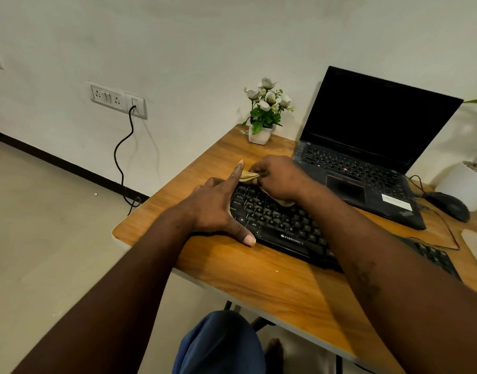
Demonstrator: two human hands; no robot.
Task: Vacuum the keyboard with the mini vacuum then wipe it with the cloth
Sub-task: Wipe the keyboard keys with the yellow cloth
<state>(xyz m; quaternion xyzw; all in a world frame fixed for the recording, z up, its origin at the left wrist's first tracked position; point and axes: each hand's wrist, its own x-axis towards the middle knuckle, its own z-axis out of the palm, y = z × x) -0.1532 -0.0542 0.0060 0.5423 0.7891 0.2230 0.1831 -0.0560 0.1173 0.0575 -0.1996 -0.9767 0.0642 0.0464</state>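
Currently the wiping step is looking to be the one in hand, not the vacuuming; no mini vacuum is showing that I can name

- left hand point(218, 209): lying spread at the left end of the keyboard point(286, 228), forefinger straight, thumb pressing at the front edge, gripping nothing; judging it is bracing the board
- cloth point(248, 177): bunched, yellowish, sitting over the top-left keys, just beside the left forefinger
- right hand point(279, 179): fingers curling round the cloth and pressing it onto the upper key rows; right forearm is crossing over the board and hiding its middle

Next move, by my reckoning: dragging the cloth rightward along the rows while the left hand is holding the board down; the right end of the keys is looking untouched

Edges and room
- the counter point(259, 279) is ending just left of the keyboard, so the left hand is working near the drop
- flower pot point(260, 134) is standing behind, apart from the cloth
- laptop point(367, 147) is sitting open, close along the board's far side, so room for sweeping that way is looking tight
- mouse point(448, 206) and its lead are lying beyond the right end
- pale object point(475, 244) at the frame edge: cannot tell what it is
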